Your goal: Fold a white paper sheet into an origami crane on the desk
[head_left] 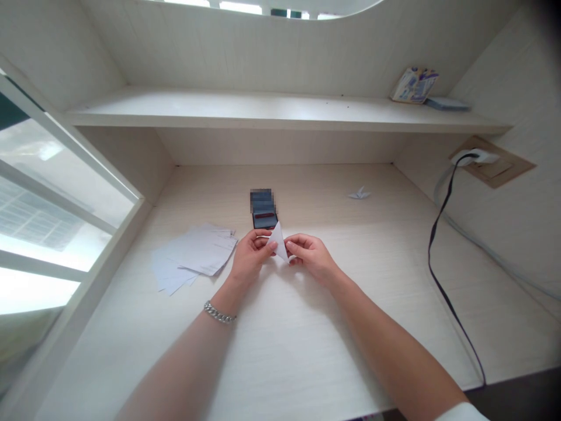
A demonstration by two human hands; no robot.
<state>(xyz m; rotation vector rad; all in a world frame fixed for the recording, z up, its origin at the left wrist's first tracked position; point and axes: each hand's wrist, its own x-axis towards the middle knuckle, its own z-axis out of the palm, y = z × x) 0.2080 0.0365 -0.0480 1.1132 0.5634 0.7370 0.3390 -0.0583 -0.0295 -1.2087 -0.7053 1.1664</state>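
Note:
A small folded piece of white paper, roughly triangular with its tip up, is held above the desk between my two hands. My left hand pinches its left side with the thumb in front. At its right edge, my right hand has thumb and fingertips closed on the paper. Just behind the paper lies a dark phone with a partly blurred screen. A loose pile of white paper sheets is spread left of my left hand. Farther back on the right sits a folded paper crane.
The pale wooden desk has a shelf above its back. On that shelf are a printed packet and a flat bluish item. A dark cable runs from the wall socket across the right side.

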